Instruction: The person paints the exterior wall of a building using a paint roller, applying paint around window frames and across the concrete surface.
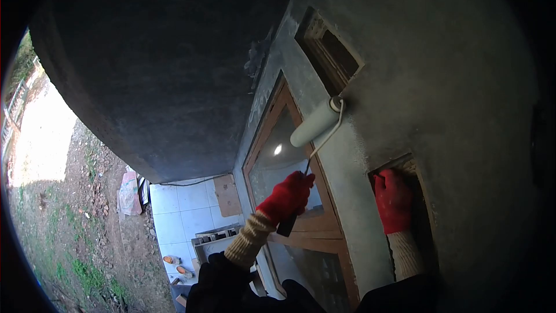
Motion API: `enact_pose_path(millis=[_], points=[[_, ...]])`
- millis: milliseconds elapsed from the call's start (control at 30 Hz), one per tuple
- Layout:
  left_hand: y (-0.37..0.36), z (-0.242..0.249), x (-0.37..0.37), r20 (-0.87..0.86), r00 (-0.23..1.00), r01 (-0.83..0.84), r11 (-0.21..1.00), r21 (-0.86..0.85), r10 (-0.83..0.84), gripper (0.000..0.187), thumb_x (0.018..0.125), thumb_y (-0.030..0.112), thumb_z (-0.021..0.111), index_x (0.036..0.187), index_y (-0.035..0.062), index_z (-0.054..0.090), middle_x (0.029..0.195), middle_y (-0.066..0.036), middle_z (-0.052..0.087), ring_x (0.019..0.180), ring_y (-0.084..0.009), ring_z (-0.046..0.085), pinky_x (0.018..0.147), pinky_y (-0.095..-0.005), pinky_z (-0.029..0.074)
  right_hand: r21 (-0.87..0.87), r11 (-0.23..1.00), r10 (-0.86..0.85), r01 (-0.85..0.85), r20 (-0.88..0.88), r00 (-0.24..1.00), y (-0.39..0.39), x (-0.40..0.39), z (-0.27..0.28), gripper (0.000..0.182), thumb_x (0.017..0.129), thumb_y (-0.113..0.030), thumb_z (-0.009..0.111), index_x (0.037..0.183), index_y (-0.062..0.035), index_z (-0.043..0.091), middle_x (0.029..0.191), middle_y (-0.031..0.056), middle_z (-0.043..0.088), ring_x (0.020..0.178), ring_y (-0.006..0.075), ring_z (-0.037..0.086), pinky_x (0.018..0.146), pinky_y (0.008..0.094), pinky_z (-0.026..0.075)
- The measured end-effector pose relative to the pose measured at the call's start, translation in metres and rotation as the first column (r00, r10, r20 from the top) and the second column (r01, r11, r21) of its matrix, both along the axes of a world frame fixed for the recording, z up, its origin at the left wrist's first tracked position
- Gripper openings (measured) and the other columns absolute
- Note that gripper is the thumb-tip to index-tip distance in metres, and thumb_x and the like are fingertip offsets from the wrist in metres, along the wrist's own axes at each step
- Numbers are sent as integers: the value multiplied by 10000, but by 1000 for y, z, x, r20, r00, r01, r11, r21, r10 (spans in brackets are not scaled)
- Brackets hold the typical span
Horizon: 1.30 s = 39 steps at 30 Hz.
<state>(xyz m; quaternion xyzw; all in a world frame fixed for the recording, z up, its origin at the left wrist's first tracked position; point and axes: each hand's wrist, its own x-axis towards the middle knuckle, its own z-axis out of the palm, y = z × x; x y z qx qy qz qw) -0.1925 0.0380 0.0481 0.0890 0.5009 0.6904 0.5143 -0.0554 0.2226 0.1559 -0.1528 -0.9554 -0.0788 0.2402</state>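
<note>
My left hand (285, 198), in a red-palmed work glove with a cream knit cuff, is closed around the dark handle (286, 225) of a paint roller. The pale roller sleeve (315, 123) lies against the grey wall strip between the wooden window frame and an upper wall opening (330, 52). A bent wire arm joins sleeve and handle. My right hand (394, 200), gloved the same way, is closed at the edge of a lower wall opening (420, 197); its fingertips are partly hidden. The wall (350, 191) looks lighter along the window side, darker to the right.
A brown wooden window frame (333, 235) with glass panes runs beside the wall. Overhead is a dark slab (156, 64). Below are white floor tiles (194, 197), a pair of shoes (176, 265), a ladder-like stand (217, 243) and rough ground (104, 226) with a sack (129, 193).
</note>
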Motion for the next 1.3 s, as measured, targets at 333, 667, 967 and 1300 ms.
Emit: enact_pose_path(millis=[333, 667, 967, 1300], points=[[14, 15, -8, -7, 999, -46, 996, -82, 46, 265, 904, 328, 509, 909, 66, 470, 565, -24, 423, 395, -167, 427, 376, -321, 391, -28, 999, -46, 46, 0, 999, -7, -4, 4, 106, 806, -145, 618, 863, -72, 566, 805, 127, 594, 742, 317, 586, 624, 382, 469], [10, 30, -54, -74, 996, -56, 998, -15, 55, 279, 914, 322, 498, 876, 48, 459, 590, -18, 430, 430, -131, 421, 399, -287, 385, -12, 996, -93, 93, 7, 996, -5, -2, -1, 105, 810, -148, 615, 865, -67, 575, 803, 133, 591, 746, 308, 592, 638, 367, 471], [-11, 19, -9, 0, 997, 75, 994, -75, -75, 299, 907, 366, 500, 898, 67, 479, 552, -26, 438, 406, -154, 429, 387, -299, 357, -7, 999, -51, 51, -32, 998, -6, -3, 0, 110, 797, -136, 634, 873, -73, 587, 784, 131, 596, 711, 315, 591, 618, 374, 474], [68, 10, -178, -127, 953, -244, 943, 228, 277, 272, 894, 314, 524, 842, 53, 470, 602, -16, 446, 456, -124, 439, 406, -286, 387, -34, 997, -71, 71, -10, 997, -2, 0, -3, 113, 776, -106, 651, 865, -75, 590, 764, 130, 597, 683, 312, 592, 603, 369, 475]])
